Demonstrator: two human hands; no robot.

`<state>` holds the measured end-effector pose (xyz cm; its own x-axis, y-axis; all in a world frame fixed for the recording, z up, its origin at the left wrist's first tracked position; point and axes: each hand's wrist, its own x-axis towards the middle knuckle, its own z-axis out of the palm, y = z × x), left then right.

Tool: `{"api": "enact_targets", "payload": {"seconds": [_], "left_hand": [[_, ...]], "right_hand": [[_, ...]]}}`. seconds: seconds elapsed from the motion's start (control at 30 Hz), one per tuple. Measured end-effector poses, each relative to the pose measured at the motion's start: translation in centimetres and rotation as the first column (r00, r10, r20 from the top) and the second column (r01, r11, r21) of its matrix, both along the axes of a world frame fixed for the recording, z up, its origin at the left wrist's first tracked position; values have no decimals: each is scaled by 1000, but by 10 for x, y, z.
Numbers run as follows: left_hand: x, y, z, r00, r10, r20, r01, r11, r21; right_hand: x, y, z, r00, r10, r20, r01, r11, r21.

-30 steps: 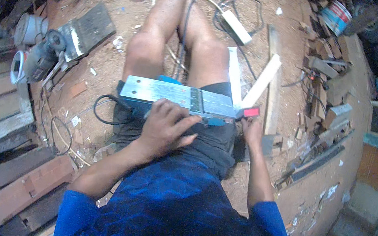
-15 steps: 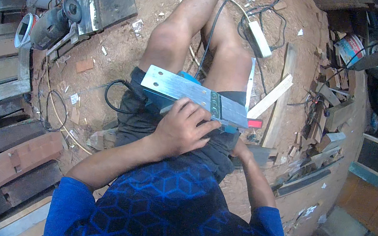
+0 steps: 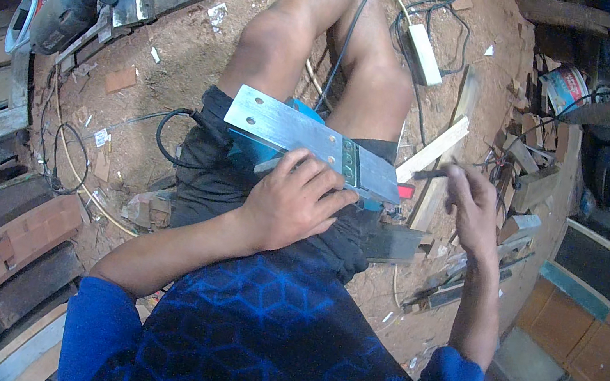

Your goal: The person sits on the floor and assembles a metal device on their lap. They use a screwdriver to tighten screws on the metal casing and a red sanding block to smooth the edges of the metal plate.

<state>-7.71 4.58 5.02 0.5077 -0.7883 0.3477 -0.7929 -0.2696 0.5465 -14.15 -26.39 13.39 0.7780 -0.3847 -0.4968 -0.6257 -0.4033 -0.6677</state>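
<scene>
Planer (image 3: 283, 128): sole-up on the lap (image 3: 202, 191), centre of the frame; looks heavy and rigid, its smooth metal face probably slippery.
Safest hold: the blue body (image 3: 249, 152), clear of the cutter slot (image 3: 348, 163).
Left hand (image 3: 289, 202): fingers curled round the planer's lower edge.
Right hand (image 3: 473, 212): fingers pinching a dark slim tool (image 3: 431, 175), right of centre.
Lettering: printed tin (image 3: 563, 89), upper right; none legible on the planer.

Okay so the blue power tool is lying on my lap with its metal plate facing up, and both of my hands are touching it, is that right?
Not quite: only your left hand touches the blue power tool. The head view shows your right hand apart from it, off to the right, holding a thin dark item. The rest holds.
</scene>
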Motion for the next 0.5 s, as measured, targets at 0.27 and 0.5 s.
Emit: {"api": "enact_targets", "payload": {"seconds": [0.27, 0.5], "left_hand": [[2, -5, 0, 1000, -11, -13, 11, 1000, -11], [2, -6, 2, 999, -21, -24, 21, 1000, 12]], "right_hand": [[65, 59, -16, 917, 398, -29, -396, 916, 68], [94, 66, -11, 819, 546, -177, -549, 835, 38]]}}
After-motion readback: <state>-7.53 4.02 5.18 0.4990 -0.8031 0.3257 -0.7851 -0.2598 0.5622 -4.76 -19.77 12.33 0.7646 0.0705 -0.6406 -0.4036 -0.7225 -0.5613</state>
